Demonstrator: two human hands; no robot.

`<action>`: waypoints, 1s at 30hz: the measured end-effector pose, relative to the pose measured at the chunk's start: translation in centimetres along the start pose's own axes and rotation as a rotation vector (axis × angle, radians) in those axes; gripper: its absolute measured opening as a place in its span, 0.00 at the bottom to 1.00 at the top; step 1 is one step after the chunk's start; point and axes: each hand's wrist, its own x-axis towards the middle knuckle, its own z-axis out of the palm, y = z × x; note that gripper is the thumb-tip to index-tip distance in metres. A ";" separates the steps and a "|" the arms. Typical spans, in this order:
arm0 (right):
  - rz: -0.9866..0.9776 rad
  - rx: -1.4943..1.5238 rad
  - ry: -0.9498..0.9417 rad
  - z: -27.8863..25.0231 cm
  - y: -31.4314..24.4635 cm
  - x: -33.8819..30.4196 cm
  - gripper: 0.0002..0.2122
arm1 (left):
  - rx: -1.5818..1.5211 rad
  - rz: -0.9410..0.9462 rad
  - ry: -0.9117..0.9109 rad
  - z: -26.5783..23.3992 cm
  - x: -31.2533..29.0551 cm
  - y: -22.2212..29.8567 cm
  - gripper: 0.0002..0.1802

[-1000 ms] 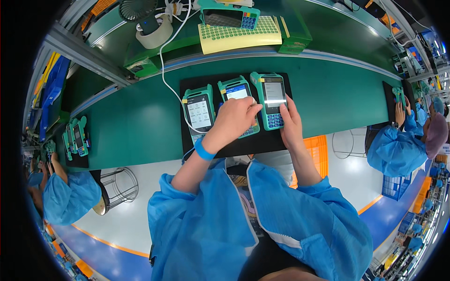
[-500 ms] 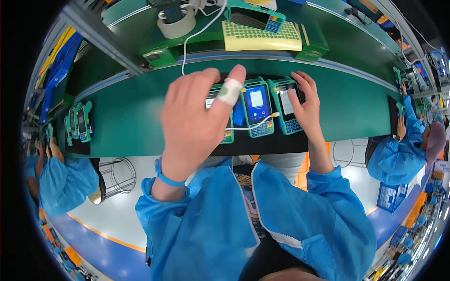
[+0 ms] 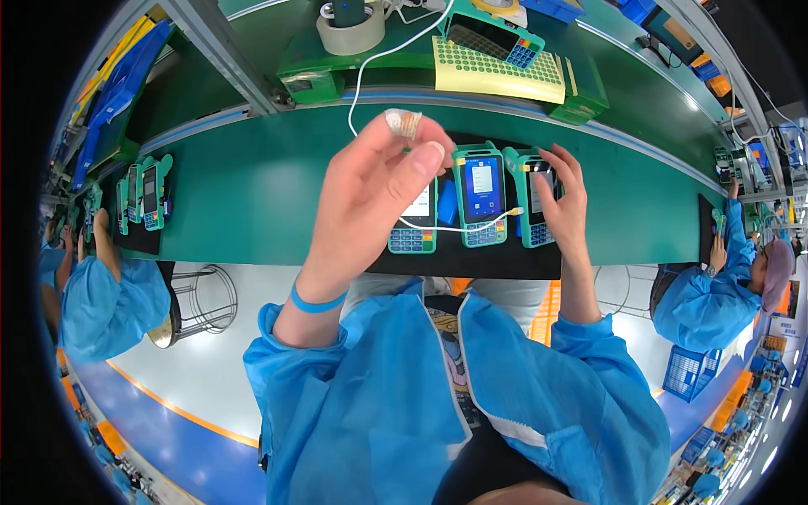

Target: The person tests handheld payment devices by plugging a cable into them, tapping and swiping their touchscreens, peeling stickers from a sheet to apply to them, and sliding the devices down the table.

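Three green-cased payment terminals lie side by side on a black mat (image 3: 497, 268): a left terminal (image 3: 412, 241), a middle terminal (image 3: 481, 187) with a lit blue screen, and a right terminal (image 3: 539, 229). Above the left terminal is my left hand (image 3: 362, 189), a bandage round one finger. Its fingers curl in toward the thumb; whatever they may pinch is hidden. My right hand (image 3: 569, 202) rests over the right terminal's upper right side, thumb on the screen area, fingers apart. A white cable (image 3: 459, 229) crosses the left and middle terminals, its plug near the right terminal.
A raised green shelf behind carries a tape roll (image 3: 352, 32), a yellow sheet of round green stickers (image 3: 505, 74) and another terminal (image 3: 492, 35). More terminals (image 3: 151, 194) stand at the left. Co-workers in blue sit left and right; one has a pink cap (image 3: 778, 273).
My left hand has turned over and its fingers have curled in, uncovering more of the left terminal. My right hand stays at the right terminal. The whole view has shifted slightly.
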 end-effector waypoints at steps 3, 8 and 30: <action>-0.009 -0.020 -0.014 -0.2 -0.2 -0.4 0.18 | 0.126 0.171 0.087 0.2 -0.8 -0.1 0.07; -0.013 -0.031 0.000 -0.6 0.3 -0.5 0.17 | 0.508 0.788 0.187 0.8 -2.5 2.8 0.14; -0.650 -0.192 0.022 5.5 -3.3 13.4 0.08 | 0.817 0.962 0.152 1.2 -6.8 11.7 0.49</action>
